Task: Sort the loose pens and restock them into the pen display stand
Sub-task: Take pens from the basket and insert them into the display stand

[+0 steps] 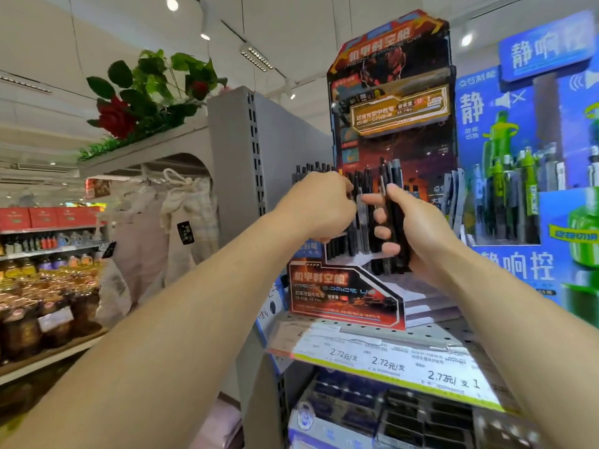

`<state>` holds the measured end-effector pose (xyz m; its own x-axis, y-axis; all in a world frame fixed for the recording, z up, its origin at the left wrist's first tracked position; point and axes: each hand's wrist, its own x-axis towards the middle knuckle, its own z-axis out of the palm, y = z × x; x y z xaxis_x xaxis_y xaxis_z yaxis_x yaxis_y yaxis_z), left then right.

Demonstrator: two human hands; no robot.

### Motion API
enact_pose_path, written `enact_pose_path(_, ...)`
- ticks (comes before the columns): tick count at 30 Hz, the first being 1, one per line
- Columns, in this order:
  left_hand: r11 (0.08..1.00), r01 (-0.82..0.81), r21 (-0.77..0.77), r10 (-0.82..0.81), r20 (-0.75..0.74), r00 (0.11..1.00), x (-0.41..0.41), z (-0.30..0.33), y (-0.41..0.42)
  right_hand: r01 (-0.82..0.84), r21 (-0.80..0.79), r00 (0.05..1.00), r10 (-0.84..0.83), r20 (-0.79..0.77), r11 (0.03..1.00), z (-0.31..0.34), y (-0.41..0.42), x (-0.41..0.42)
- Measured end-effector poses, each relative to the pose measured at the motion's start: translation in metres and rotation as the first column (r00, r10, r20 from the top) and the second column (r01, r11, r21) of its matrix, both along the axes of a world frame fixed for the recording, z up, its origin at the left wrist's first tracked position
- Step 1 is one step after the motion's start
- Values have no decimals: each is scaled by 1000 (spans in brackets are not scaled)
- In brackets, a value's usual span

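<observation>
1. Holding a bundle of black pens [393,222] upright, my right hand [408,228] curls round them before the red stand [346,299].
2. My left hand [321,205] pinches one pen beside it.
3. Both hover above the shelf [372,338].

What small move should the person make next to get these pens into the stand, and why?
Probably the left hand should draw one pen out of the bundle of black pens that the right hand grips, then set it in the pen display stand. Its fingers already pinch at the bundle's edge, and the stand's front steps look bare.
</observation>
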<state>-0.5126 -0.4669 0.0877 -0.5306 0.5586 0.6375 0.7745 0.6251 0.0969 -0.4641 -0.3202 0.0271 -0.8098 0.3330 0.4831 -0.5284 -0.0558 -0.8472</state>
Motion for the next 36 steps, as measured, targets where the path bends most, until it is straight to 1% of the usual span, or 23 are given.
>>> enact_pose_path(3, 997, -42, -64, 40, -30, 999, -5, 2, 2, 19, 29, 1000, -19, -5, 999, -2, 2, 3)
enact_pose_path(4, 997, -29, -67, 29, 3, 1000, -5, 3, 3, 13, 38, 1000, -13, 0, 999, -3, 2, 4)
enact_pose_path(6, 998, 31, -55, -22, 149, 989, -3, 6, 4, -13, 56, 1000, 13, 5, 998, -5, 1, 5)
enact_pose_path(8, 997, 68, -18, -60, 285, 957, 0, 12, 4, -37, 85, 999, 36, 12, 996, -5, 1, 6)
enact_pose_path(10, 995, 91, 33, -97, 366, 926, 1, 14, 1, -45, 117, 999, 43, 21, 992, -5, 0, 7)
enact_pose_path(12, 973, 176, 150, -223, 415, 882, 0, 10, -1, -58, 135, 998, 56, 22, 989, -6, -1, 7)
enact_pose_path(13, 943, 231, 241, -313, 402, 861, 0, 6, 0, -68, 147, 998, 65, 25, 987, -6, -1, 7)
enact_pose_path(14, 902, 283, 327, -391, 339, 856, 0, 1, 0, -77, 159, 997, 73, 29, 984, -6, -2, 7)
enact_pose_path(15, 860, 325, 394, -436, 235, 869, 0, -6, 1, -85, 169, 996, 81, 30, 982, -5, -4, 7)
enact_pose_path(17, 795, 381, 473, -447, 32, 894, -1, -15, 3, -102, 182, 995, 97, 35, 978, -4, -6, 6)
enact_pose_path(18, 767, 390, 510, -448, -9, 894, -2, -18, 3, -103, 189, 994, 98, 38, 977, -4, -7, 5)
enact_pose_path(21, 691, 371, 621, -485, 17, 874, -3, -20, 2, -76, 197, 997, 70, 40, 977, -4, -7, 2)
enact_pose_path(22, 659, 371, 654, -493, 4, 870, -4, -19, 1, -72, 185, 997, 67, 32, 980, -3, -7, 1)
enact_pose_path(24, 609, 363, 705, -426, -95, 899, -7, -18, 0, -33, 159, 999, 33, 4, 987, 1, -6, -1)
enact_pose_path(26, 562, 354, 748, -353, -170, 920, -8, -17, -1, 62, 91, 997, -58, -43, 994, 4, -2, -2)
enact_pose_path(28, 557, 349, 754, -309, -202, 929, -9, -19, 0, 177, 8, 982, -176, -68, 984, 3, 3, -3)
enact_pose_path(31, 609, 351, 711, -257, -242, 936, -7, -25, 6, 274, -67, 957, -278, -77, 960, -1, 6, -3)
enact_pose_path(34, 692, 329, 643, -197, -270, 942, -4, -30, 13, 277, -98, 953, -286, -97, 956, -3, 4, -2)
enact_pose_path(36, 720, 313, 620, -172, -276, 945, -1, -31, 14, 268, -93, 960, -274, -55, 959, -3, 2, -2)
